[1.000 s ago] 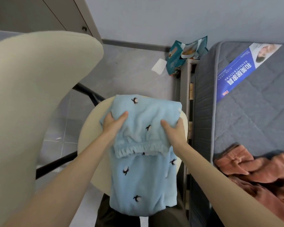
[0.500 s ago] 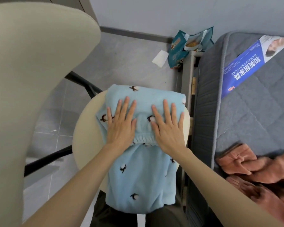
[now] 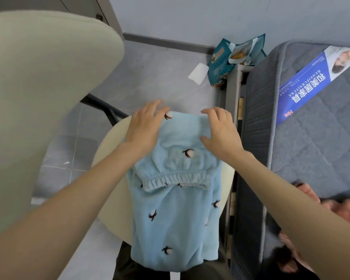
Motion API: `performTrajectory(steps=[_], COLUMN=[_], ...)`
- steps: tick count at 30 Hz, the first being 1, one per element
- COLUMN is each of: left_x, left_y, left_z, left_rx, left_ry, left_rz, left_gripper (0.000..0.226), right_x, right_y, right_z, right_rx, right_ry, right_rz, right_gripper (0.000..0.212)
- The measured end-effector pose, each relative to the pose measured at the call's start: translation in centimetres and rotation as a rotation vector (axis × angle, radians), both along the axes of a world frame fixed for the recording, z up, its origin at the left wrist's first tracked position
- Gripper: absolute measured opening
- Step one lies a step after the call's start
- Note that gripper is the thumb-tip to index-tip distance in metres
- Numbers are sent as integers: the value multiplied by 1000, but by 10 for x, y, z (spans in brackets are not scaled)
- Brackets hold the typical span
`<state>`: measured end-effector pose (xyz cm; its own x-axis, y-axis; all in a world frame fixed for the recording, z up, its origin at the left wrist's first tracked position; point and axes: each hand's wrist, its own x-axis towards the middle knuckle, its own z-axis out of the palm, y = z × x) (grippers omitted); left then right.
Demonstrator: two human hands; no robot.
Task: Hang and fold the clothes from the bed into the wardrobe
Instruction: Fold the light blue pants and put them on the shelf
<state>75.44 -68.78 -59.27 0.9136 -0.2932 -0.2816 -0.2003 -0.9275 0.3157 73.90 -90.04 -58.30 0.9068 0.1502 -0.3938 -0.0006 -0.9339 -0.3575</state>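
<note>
Light blue fleece pyjama trousers (image 3: 176,203) with small dark-and-white motifs lie folded over on a cream chair seat (image 3: 107,184), the elastic waistband turned down across the middle. My left hand (image 3: 144,126) rests on the far left corner of the fold, fingers spread and slightly bent. My right hand (image 3: 220,130) sits at the far right corner, its fingers curled down over the cloth's edge. The lower part of the trousers hangs toward my lap. A pinkish-brown garment (image 3: 335,211) lies on the grey mattress (image 3: 311,138) at the right.
The chair's cream backrest (image 3: 38,98) fills the left side. A teal snack bag (image 3: 226,59) and a white paper slip (image 3: 198,72) lie on the grey floor by the bed frame (image 3: 232,102). A wardrobe door corner (image 3: 101,11) shows top left.
Both hands slid from the middle of the folded trousers, where they pressed flat, up to the far edge of the fold. The waistband is uncovered again.
</note>
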Motion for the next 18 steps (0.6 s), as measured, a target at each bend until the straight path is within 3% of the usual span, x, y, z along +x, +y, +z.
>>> performTrajectory(steps=[3, 6, 13, 18], left_x=[27, 37, 30, 19], left_y=[-6, -9, -2, 9], left_z=[-5, -10, -1, 30], left_rx=[331, 400, 462, 445], left_ry=[298, 410, 245, 138], left_rz=[-171, -190, -220, -228], left_gripper=[87, 81, 37, 35], right_x=[18, 22, 11, 7], right_y=[3, 6, 2, -3], right_z=[-9, -20, -8, 26], right_rx=[-124, -212, -263, -209], right_ry=[236, 348, 124, 6], right_rz=[72, 75, 162, 213], right_gripper=[88, 87, 31, 23])
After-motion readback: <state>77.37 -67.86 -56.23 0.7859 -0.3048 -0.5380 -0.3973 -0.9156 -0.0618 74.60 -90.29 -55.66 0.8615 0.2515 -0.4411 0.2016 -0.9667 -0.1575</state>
